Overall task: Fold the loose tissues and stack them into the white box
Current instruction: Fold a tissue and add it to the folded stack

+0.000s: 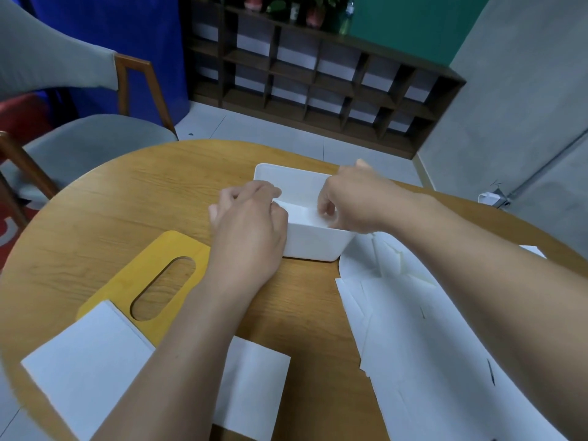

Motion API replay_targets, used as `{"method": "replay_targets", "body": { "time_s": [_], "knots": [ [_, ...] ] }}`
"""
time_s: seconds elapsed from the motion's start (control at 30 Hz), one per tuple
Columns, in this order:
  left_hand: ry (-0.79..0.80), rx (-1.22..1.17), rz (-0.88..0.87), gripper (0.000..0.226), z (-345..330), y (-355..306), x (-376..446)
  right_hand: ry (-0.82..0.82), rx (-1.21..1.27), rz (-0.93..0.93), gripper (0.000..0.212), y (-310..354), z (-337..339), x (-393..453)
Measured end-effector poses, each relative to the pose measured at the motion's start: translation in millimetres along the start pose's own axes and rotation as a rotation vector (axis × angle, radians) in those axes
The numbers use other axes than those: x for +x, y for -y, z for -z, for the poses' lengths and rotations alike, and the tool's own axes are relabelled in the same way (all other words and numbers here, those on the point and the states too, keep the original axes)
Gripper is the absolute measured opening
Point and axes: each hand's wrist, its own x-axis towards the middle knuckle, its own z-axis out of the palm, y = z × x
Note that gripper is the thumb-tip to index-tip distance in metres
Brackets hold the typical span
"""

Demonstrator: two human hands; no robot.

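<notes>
box: I see the white box open-topped on the round wooden table, far centre, just beyond both hands.
folded tissue: one tissue sits at the box's near rim, partly inside, stretched between the two hands.
left hand: my left hand is at the box's left near corner, fingers curled, pinching the tissue's left end. Fingertips mostly hidden behind the knuckles, so I can't tell how deep they reach into the box.
right hand: right hand comes over the box's right side, fingers curled down, pinching the tissue's right end at the rim.
loose tissues: big untidy pile on the table to the right, under and beside my right forearm, touching the box's right near corner.
folded stack left: flat white sheet or stack at near left edge of table, overlapping the lid's near end; my left forearm crosses its right corner.
near sheet: another folded white piece near centre, between my forearms, left edge under the left arm.
lid: yellow wooden lid with oval slot lies flat left of the box, apart from it.
surroundings: grey chair at far left, dark cubby shelf against the back wall.
</notes>
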Motion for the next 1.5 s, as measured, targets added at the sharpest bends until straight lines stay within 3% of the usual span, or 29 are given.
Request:
{"method": "replay_targets", "body": {
  "time_s": [0.27, 0.5, 0.73, 0.9, 1.33, 1.5],
  "knots": [
    [0.024, -0.019, -0.014, 0.038, -0.9, 0.3, -0.8, 0.083, 0.126, -0.020, 0.016, -2.2, 3.2, 2.6],
    [0.003, -0.053, -0.016, 0.031, 0.1, -1.9, -2.9, -0.118, 0.232, -0.104, 0.046, -1.0, 13.0, -20.3],
    [-0.069, -0.078, -0.120, 0.027, 22.7, -14.4, -24.0, -0.315, 0.515, -0.273, 0.024, 14.0, 26.3, -92.1],
    [-0.160, -0.093, -0.163, 0.021, 35.3, -28.4, -60.0, -0.338, 0.707, -0.336, 0.020, 47.1, 4.1, -145.0],
    [0.164, -0.005, -0.174, 0.020, 4.7, -12.2, -156.8, -0.337, 1.056, -0.449, 0.019, 128.2, -45.1, -203.4],
    [0.201, -0.243, -0.049, 0.035, 9.1, -4.9, -157.3, -0.356, 0.933, -0.382, 0.012, 166.4, -57.8, -203.8]
  ]
}}
